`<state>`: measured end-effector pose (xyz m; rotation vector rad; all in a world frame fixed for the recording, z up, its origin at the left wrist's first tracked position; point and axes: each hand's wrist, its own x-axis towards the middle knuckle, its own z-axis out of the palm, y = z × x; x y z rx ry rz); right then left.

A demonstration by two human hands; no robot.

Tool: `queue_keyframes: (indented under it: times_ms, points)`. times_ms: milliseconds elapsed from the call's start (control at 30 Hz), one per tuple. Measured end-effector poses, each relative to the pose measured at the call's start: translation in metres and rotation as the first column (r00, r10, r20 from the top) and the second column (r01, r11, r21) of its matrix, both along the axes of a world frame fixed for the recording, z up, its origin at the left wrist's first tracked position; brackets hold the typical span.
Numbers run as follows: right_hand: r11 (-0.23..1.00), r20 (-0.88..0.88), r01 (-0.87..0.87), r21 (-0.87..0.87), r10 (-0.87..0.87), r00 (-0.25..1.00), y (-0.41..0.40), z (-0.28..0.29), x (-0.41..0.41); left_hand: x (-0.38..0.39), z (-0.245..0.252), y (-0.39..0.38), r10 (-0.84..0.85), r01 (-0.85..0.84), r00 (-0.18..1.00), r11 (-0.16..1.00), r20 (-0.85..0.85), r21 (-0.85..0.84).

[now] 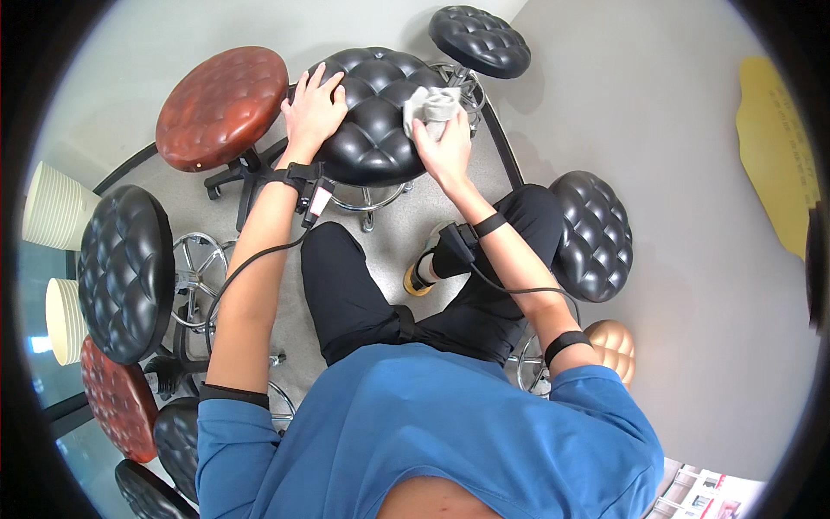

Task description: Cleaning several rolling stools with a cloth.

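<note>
A round black tufted stool seat (376,126) stands in front of me on a chrome base with a foot ring (368,206). Flat on the seat's left edge lies my left hand (316,111), fingers spread and nothing in it. On the opposite side, my right hand (450,148) grips a crumpled light grey cloth (433,107) against the seat's right edge. The fingers of that hand are partly hidden behind the cloth.
A reddish-brown tufted stool (224,107) is close by on the left. Black stools stand at the back right (480,40), right (593,237) and left (123,272). Stacked pale cups (59,207) are at far left. A grey wall (681,272) rises on the right.
</note>
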<state>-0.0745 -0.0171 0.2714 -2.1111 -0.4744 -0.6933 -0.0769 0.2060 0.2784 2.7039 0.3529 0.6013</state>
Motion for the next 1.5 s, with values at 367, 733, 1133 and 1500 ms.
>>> queue_keyframes:
  times_ms: [367,733,1133,1500]
  points:
    - [0.842,0.304,-0.279,-0.462,0.446,0.842,0.019,-0.023,-0.057,-0.001,0.000,-0.002,0.041,-0.041,0.999,0.999,0.020,-0.009]
    - [0.882,-0.003,-0.053,0.469,0.062,0.998,-0.010,-0.040,0.003,-0.012,0.002,-0.014,0.083,-0.084,0.997,0.996,-0.003,-0.007]
    - [0.831,-0.106,0.165,0.531,-0.128,0.986,0.026,-0.041,-0.044,-0.016,0.006,-0.020,0.112,-0.111,0.994,0.992,-0.016,0.062]
    - [0.956,0.100,-0.286,-0.069,0.291,0.951,0.007,0.025,0.057,-0.006,0.006,0.009,-0.172,0.175,0.984,0.980,-0.044,0.091]
